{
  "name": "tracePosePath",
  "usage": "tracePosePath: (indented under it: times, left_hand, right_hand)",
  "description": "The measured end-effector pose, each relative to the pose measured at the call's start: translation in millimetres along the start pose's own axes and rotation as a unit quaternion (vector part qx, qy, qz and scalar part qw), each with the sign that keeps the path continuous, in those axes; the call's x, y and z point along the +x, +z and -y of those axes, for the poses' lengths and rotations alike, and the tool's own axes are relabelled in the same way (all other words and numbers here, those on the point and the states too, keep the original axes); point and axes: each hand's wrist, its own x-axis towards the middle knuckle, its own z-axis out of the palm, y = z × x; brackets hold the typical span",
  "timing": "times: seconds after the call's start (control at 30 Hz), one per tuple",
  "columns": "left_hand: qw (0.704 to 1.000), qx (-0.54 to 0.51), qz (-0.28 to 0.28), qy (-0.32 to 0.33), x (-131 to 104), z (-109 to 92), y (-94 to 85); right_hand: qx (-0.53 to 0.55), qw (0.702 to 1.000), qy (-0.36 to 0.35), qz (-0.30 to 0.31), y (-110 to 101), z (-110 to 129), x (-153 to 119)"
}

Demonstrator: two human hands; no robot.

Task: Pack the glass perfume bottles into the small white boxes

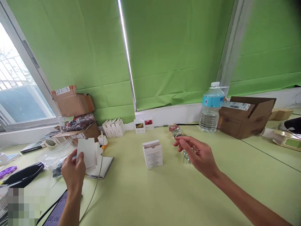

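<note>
My left hand [74,169] is closed on several blank white cards [86,153], held upright between thumb and fingers at the left. At the right, my right hand [197,153] hovers over the table, its thumb and fingers together in a loose pinch; whether anything small is between them is hidden. Beyond and partly behind it lies a row of small shiny, decorated objects [174,128]. Between my hands stands a small open white box [153,157] with printed text on its front. Two picture cards, one with yellow flowers [139,126] and one red [148,123], lean against the wall.
Several white boxes [114,128] stand by the wall, beside stacked cardboard boxes [74,103]. A water bottle [208,110] and an open carton [242,117] are back right. A white cable [97,179] crosses near my left arm, with a phone [56,210] below.
</note>
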Motion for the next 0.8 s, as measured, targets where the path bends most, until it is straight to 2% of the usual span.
tracePosePath:
  times: [0.13, 0.23, 0.37, 0.5, 0.6, 0.7, 0.8]
  left_hand:
    - [0.990, 0.099, 0.077, 0.056, 0, 1, 5.2]
    - [0.978, 0.135, 0.121, 0.101, -1, 5, 10.9]
    - [0.969, 0.157, 0.144, 0.129, -5, 10, 15.4]
    - [0.966, 0.173, 0.112, 0.158, -10, 8, 14.7]
    - [0.963, 0.161, 0.041, 0.214, -17, -1, 14.3]
    - [0.960, 0.097, -0.032, 0.259, -28, -15, 16.3]
    - [0.950, 0.028, -0.036, 0.309, -41, -32, 19.6]
  right_hand:
    - [-0.005, 1.000, -0.007, -0.012, -3, 0, 2]
    - [-0.001, 0.999, -0.014, -0.033, -5, 0, 4]
    - [0.004, 0.999, -0.015, -0.046, -8, 0, 6]
    - [0.003, 0.998, -0.018, -0.067, -13, 0, 10]
    - [0.011, 0.995, -0.025, -0.098, -19, -1, 14]
    - [0.021, 0.992, -0.025, -0.125, -27, -2, 20]
    - [0.003, 0.995, 0.000, -0.097, -38, -7, 23]
